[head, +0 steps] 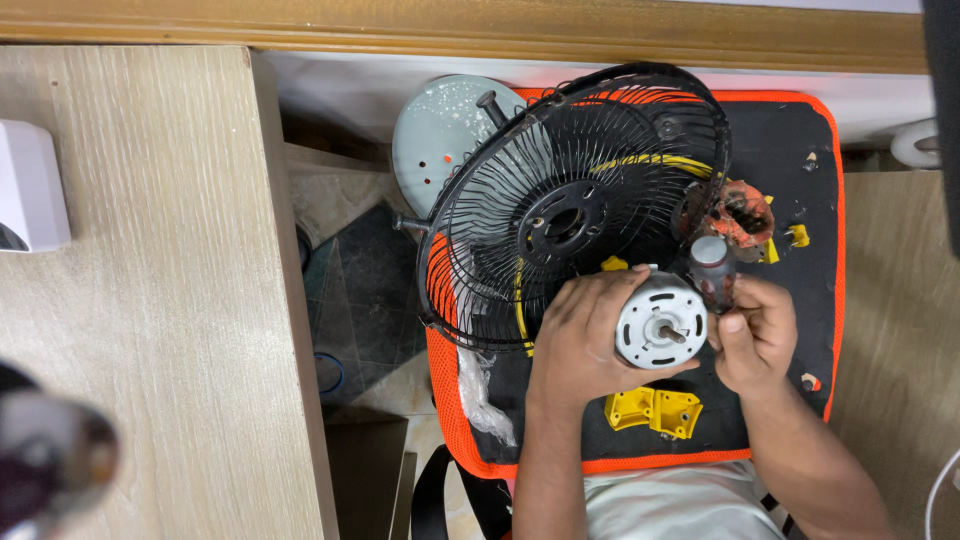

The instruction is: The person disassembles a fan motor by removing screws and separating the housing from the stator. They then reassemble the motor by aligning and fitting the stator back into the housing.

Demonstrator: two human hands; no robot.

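Head view, looking down. Left hand (580, 335) grasps a small silver motor (661, 322) w/ fingers wrapped round its left side; end face and short shaft point up toward the camera. Right hand (755, 335) is closed on a screwdriver (712, 270) w/ dark red handle and clear cap, thumb and fingertips touching the motor's right edge. Motor sits between both hands, above a black mat w/ orange border (800, 200).

Just beyond the left hand: black wire fan guard (570, 200), tilted, w/ yellow cable running under it. Behind the guard, far side: pale round base plate (440, 130). Beyond the right hand: rust-red fan part (742, 212), touching the screwdriver cap or just beside it, can't tell. Near the wrists, betw. both forearms: yellow plastic bracket (655, 410). Small yellow clip (798, 235) beyond the right hand. Far left of the left hand: light wood counter (150, 300), white box (30, 185) at its edge.
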